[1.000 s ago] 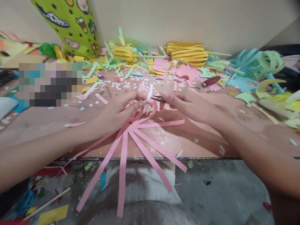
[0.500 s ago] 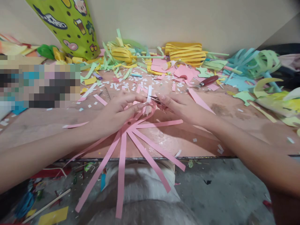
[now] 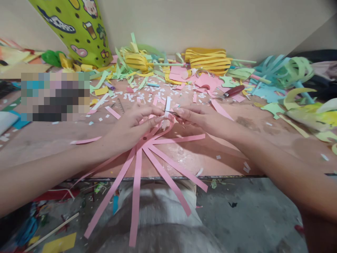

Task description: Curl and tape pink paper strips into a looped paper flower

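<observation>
A pale wall (image 3: 171, 24) stands behind a brown table (image 3: 279, 140) strewn with paper scraps (image 3: 209, 81). At the table's middle, by the near edge, lies one pink cutout (image 3: 146, 143) with one dark hole (image 3: 144, 138); five of its strips (image 3: 135, 196) hang over that edge, and one points right. One white strip (image 3: 167, 102) rises at its far side. The left hand (image 3: 140, 121) pinches this between thumb and forefinger; the right hand (image 3: 195, 115) pinches one metal tool (image 3: 171, 112), tip at the white strip. Both forearms (image 3: 65, 160) slant in from near left and near right, fingertips almost meeting. Farther right lies one red-handled tool (image 3: 233, 91); far left, one green bag (image 3: 88, 44) leans.
</observation>
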A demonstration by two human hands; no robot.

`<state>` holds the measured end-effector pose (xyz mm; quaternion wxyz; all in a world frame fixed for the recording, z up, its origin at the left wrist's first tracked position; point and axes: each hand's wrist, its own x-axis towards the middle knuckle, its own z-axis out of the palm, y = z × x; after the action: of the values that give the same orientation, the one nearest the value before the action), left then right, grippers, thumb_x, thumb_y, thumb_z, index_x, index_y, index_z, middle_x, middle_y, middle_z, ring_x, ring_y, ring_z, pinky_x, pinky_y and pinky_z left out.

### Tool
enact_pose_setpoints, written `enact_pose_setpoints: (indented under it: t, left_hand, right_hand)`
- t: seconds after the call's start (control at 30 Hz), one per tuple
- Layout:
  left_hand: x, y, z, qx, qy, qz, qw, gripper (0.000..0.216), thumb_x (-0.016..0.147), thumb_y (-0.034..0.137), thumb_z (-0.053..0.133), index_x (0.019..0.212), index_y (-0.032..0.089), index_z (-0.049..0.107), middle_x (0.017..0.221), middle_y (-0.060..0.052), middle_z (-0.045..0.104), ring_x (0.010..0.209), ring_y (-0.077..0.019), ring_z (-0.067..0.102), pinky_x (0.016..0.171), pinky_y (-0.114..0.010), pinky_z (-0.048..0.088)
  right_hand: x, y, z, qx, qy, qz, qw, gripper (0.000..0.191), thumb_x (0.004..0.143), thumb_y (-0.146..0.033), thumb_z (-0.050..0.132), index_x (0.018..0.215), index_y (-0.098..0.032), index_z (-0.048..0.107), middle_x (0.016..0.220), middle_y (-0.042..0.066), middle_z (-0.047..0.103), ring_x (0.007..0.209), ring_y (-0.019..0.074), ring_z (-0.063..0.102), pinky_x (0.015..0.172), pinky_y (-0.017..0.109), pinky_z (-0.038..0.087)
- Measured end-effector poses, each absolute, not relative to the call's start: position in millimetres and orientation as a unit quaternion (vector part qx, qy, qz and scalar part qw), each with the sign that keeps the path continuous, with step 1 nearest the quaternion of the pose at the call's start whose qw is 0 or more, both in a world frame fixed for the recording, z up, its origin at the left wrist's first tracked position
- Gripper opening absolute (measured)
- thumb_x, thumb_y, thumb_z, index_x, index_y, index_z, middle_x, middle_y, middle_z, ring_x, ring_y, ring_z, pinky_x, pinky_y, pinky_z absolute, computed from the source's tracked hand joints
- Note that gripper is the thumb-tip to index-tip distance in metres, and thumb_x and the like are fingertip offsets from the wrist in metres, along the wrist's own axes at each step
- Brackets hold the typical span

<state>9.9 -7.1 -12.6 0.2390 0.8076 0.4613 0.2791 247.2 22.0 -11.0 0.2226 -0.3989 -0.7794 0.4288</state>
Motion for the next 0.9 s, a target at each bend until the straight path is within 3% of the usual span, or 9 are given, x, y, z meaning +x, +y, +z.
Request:
enact_pose_setpoints:
  t: [0.1,0.47,0.63,0.9]
  left_hand:
    - [11.4,-8.4,-10.6,0.809,0.464,0.279,0.229,0.027,0.101,0.037,0.053,0.105,0.023,0.075,0.116,-0.003,0.075,0.109,-0.0235,0.064,0.105,-0.041,0.044]
    - [11.7,-8.3,-11.4,0.815,0.459,0.263,0.237,0.031,0.1,0.043,0.051,0.103,0.025,0.077,0.11,-0.003,0.076,0.104,-0.0241,0.064,0.109,-0.046,0.039]
    - [13.9,-10.1,-8.2,0.809,0.463,0.267,0.244,0.03,0.099,0.041,0.052,0.102,0.024,0.077,0.111,-0.002,0.076,0.106,-0.0237,0.064,0.115,-0.046,0.035]
    - [15.1,-9.7,-8.5,0.817,0.445,0.279,0.239,0.029,0.1,0.039,0.053,0.096,0.024,0.078,0.106,-0.001,0.077,0.101,-0.0215,0.066,0.106,-0.04,0.042]
  right_hand:
    - [246.1,19.8,-12.0,-0.411,-0.766,0.44,0.227,0.057,0.094,-0.072,0.043,0.093,-0.021,0.071,0.084,0.004,0.062,0.076,0.0177,0.049,0.071,0.03,0.033]
    - [246.3,21.2,-11.9,-0.406,-0.764,0.454,0.214,0.058,0.093,-0.072,0.045,0.096,-0.021,0.073,0.097,0.005,0.068,0.088,0.0195,0.057,0.077,0.031,0.038]
    - [244.3,20.4,-9.8,-0.403,-0.759,0.466,0.21,0.057,0.094,-0.07,0.045,0.093,-0.018,0.071,0.088,0.004,0.064,0.08,0.0164,0.054,0.075,0.03,0.038]
    - [241.5,17.9,-7.9,-0.39,-0.736,0.515,0.202,0.047,0.097,-0.061,0.048,0.089,-0.02,0.069,0.083,0.001,0.062,0.068,0.0132,0.045,0.067,0.03,0.035]
